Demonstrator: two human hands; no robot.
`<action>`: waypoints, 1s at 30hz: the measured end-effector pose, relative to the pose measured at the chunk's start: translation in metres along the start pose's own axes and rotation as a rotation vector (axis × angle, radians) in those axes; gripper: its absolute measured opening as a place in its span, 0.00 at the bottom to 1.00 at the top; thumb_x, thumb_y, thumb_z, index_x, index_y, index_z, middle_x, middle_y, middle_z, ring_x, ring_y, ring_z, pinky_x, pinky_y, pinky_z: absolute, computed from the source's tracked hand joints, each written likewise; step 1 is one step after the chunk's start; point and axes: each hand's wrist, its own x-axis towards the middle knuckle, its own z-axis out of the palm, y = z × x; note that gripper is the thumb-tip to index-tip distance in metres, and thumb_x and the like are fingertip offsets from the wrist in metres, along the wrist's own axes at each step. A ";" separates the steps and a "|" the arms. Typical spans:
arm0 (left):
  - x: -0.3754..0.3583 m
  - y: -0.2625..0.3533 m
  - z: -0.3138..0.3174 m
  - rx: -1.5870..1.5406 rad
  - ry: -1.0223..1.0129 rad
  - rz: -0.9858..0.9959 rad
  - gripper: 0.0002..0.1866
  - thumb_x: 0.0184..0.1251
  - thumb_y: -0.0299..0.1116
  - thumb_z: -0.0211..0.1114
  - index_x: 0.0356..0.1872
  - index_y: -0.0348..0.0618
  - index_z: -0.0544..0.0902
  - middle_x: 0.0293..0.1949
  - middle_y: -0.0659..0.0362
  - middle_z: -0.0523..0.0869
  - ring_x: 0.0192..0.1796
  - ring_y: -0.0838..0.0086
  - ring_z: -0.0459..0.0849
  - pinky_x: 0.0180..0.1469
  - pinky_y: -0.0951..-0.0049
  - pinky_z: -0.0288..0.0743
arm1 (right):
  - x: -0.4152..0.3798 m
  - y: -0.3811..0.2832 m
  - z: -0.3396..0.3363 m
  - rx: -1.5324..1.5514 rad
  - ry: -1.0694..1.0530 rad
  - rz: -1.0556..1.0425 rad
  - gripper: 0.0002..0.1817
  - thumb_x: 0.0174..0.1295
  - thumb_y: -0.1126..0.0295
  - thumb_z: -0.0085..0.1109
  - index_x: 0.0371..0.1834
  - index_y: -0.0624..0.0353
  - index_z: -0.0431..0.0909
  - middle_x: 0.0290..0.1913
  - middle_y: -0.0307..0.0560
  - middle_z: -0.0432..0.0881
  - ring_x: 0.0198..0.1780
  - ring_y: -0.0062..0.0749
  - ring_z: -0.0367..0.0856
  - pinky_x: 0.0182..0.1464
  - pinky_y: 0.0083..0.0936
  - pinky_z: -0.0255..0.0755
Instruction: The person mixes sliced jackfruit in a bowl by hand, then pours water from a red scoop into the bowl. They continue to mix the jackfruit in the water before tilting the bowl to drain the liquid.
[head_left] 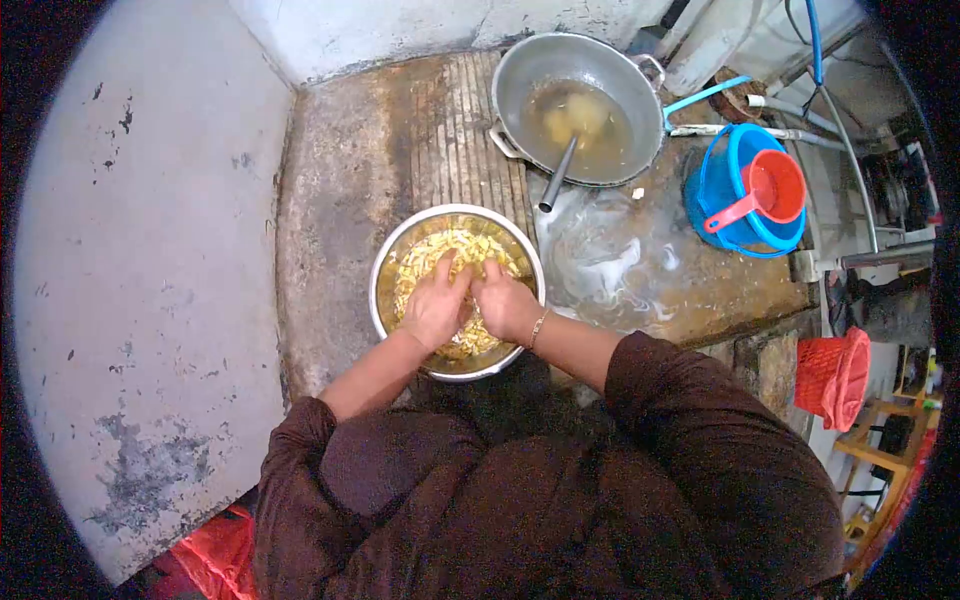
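Observation:
A round metal bowl (383,255) holds many small chopped yellow-and-white food pieces (460,240), whose exact kind I cannot make out. Both my hands are inside it. My left hand (437,308) is bent down into the pieces, its fingers curled around some of them. Close beside it, nearly touching, my right hand (504,304) also has its fingers curled in among the pieces; a thin bracelet circles that wrist. The fingertips of both hands are partly hidden by the food.
Beyond the bowl, a large wok (515,90) holds cloudy liquid, pale lumps and a dark-handled tool (560,175). A blue bucket (715,175) with a red dipper (775,187) stands right. Whitish suds (610,270) wet the floor. A wall (160,250) rises left; a red basket (832,378) sits lower right.

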 end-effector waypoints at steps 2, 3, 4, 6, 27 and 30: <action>0.000 0.004 -0.009 0.132 0.069 0.093 0.23 0.50 0.30 0.65 0.51 0.38 0.74 0.50 0.50 0.73 0.52 0.51 0.72 0.56 0.49 0.63 | 0.001 0.000 -0.015 0.028 -0.124 -0.041 0.12 0.53 0.69 0.52 0.36 0.66 0.77 0.42 0.62 0.75 0.40 0.55 0.78 0.42 0.45 0.74; -0.001 0.003 -0.012 0.107 0.051 0.105 0.23 0.49 0.31 0.66 0.49 0.39 0.75 0.49 0.49 0.74 0.51 0.51 0.72 0.56 0.50 0.63 | -0.001 -0.003 -0.028 0.061 -0.084 0.003 0.13 0.53 0.68 0.54 0.36 0.66 0.77 0.41 0.62 0.75 0.40 0.55 0.79 0.42 0.45 0.74; -0.002 0.000 -0.014 0.083 0.034 0.121 0.23 0.48 0.32 0.67 0.48 0.39 0.76 0.49 0.49 0.74 0.51 0.52 0.72 0.55 0.50 0.64 | -0.003 -0.007 -0.045 0.093 -0.040 0.049 0.14 0.52 0.66 0.56 0.36 0.66 0.77 0.39 0.61 0.75 0.40 0.54 0.79 0.43 0.44 0.74; -0.004 -0.008 -0.017 0.131 0.224 0.091 0.16 0.48 0.32 0.68 0.40 0.40 0.78 0.44 0.50 0.75 0.48 0.54 0.73 0.51 0.55 0.66 | -0.006 -0.007 -0.066 0.097 0.162 0.107 0.17 0.51 0.63 0.59 0.37 0.66 0.78 0.37 0.61 0.77 0.40 0.54 0.80 0.44 0.43 0.75; 0.052 0.080 -0.085 -0.216 0.078 0.285 0.13 0.52 0.26 0.66 0.41 0.40 0.80 0.38 0.49 0.78 0.42 0.53 0.79 0.46 0.61 0.74 | -0.053 0.120 0.001 1.007 -0.113 0.670 0.15 0.39 0.65 0.60 0.25 0.68 0.80 0.22 0.52 0.81 0.18 0.32 0.78 0.21 0.30 0.74; 0.063 0.084 -0.102 -0.115 0.077 0.188 0.13 0.52 0.26 0.66 0.41 0.40 0.80 0.37 0.49 0.79 0.42 0.53 0.79 0.47 0.61 0.74 | -0.069 0.126 -0.032 0.983 -0.071 0.754 0.08 0.40 0.71 0.62 0.20 0.67 0.79 0.15 0.44 0.77 0.13 0.27 0.73 0.13 0.24 0.65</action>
